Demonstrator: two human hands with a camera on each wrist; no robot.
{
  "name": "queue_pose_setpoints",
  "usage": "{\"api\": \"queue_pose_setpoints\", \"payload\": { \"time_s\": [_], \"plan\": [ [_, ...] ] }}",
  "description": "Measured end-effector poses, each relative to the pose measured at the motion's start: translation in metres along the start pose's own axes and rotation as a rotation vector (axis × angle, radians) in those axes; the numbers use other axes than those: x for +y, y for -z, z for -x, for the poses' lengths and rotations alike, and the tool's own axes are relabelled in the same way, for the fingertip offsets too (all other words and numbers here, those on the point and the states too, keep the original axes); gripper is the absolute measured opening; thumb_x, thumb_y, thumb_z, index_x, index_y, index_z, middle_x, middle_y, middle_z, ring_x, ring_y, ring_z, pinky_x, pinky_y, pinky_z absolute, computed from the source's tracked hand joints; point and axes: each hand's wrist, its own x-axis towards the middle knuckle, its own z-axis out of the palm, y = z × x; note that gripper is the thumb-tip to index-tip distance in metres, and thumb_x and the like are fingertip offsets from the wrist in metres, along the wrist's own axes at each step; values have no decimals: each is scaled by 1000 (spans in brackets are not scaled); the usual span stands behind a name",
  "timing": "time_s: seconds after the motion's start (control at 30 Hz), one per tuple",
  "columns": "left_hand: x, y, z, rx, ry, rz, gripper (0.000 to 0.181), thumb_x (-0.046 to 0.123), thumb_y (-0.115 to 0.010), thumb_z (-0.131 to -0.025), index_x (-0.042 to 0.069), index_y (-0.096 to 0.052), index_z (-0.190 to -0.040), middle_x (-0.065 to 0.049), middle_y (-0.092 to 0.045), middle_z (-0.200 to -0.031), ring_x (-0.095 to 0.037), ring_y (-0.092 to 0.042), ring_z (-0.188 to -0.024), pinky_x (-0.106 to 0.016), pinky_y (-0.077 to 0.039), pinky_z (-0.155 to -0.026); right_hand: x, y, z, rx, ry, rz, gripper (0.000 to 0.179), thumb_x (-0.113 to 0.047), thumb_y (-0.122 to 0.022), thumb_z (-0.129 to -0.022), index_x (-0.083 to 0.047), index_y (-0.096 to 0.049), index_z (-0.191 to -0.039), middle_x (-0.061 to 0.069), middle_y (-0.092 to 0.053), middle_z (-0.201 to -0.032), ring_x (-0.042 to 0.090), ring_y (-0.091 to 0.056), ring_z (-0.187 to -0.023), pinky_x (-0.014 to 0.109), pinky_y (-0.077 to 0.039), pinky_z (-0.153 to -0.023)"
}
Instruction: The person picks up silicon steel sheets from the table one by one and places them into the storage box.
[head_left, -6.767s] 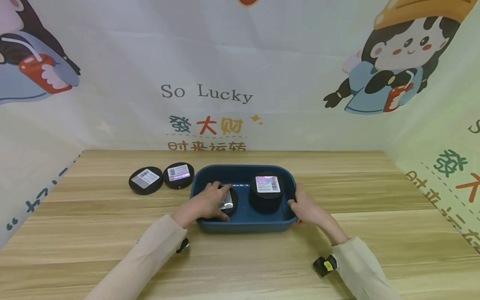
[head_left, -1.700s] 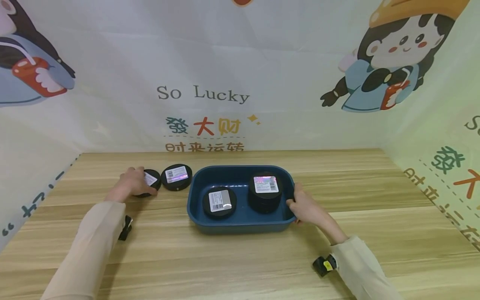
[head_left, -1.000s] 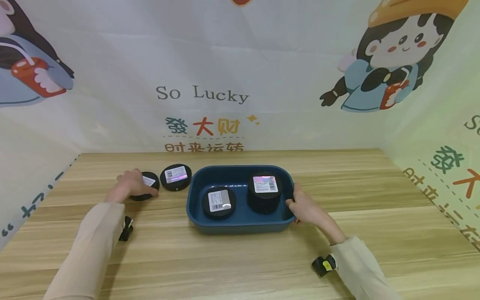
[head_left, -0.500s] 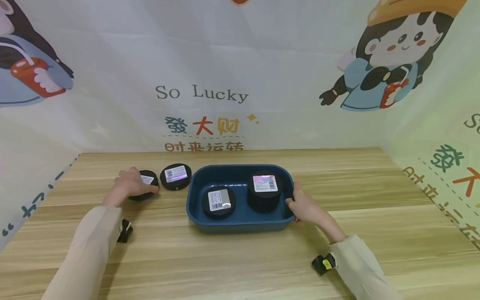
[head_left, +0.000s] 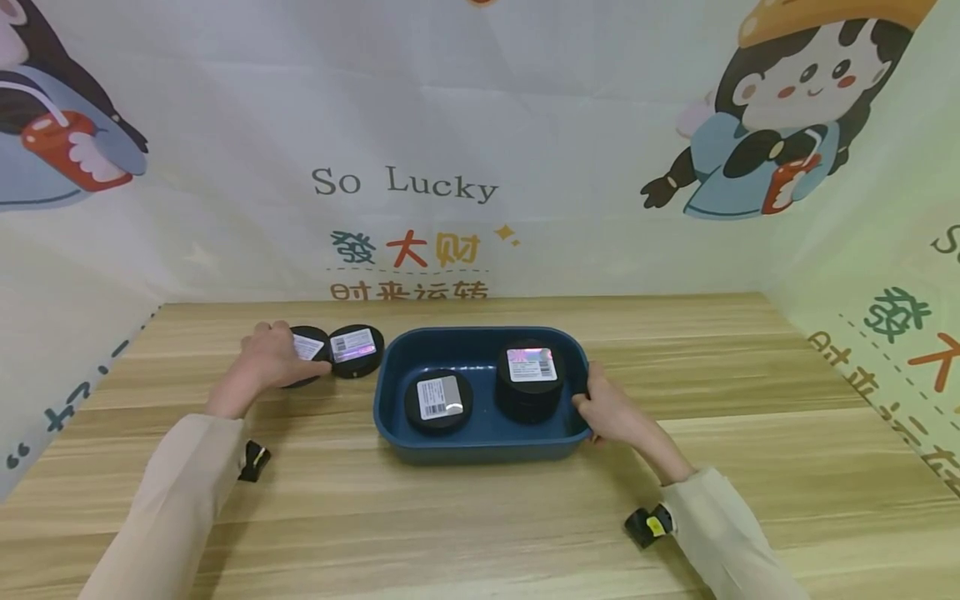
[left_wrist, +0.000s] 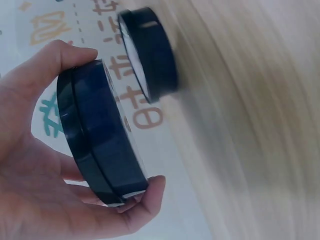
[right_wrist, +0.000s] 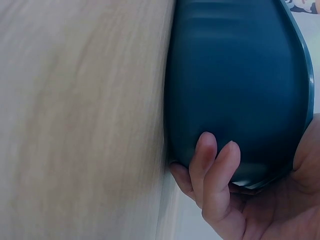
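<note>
In my left hand is a flat round black jar with a pale label, gripped by its rim between thumb and fingers. Beside it on the table, to the right, lies a similar labelled jar. My right hand holds the right end of a dark blue oblong bin; in the right wrist view, fingers curl against the bin's outer wall. Inside the bin, one black jar lies at the left, label up. A stack of black jars stands at the right.
The wooden table carries everything. A printed cloth backdrop rises behind it and at both sides. Small black devices are strapped at both wrists.
My left hand has gone from the jar inside the bin to the one at the far left. Most recently it shifted right with that jar, closer to its neighbour. The right hand stays put.
</note>
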Motion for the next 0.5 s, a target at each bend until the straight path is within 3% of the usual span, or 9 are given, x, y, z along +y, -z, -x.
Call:
{"api": "queue_pose_setpoints", "payload": {
  "time_s": [0.5],
  "plan": [
    [30,5,14,150,-138,40,82,36,-69,-68,-23,-34,-114,-36,-43,-104,-48,-41,-95,-51,-37,-78,0,0,-1,-2,12,5,25,0,-37,-84,10,-29,-105,21,-52,-65,12,-50,-38,29,-44,-37]
  ]
}}
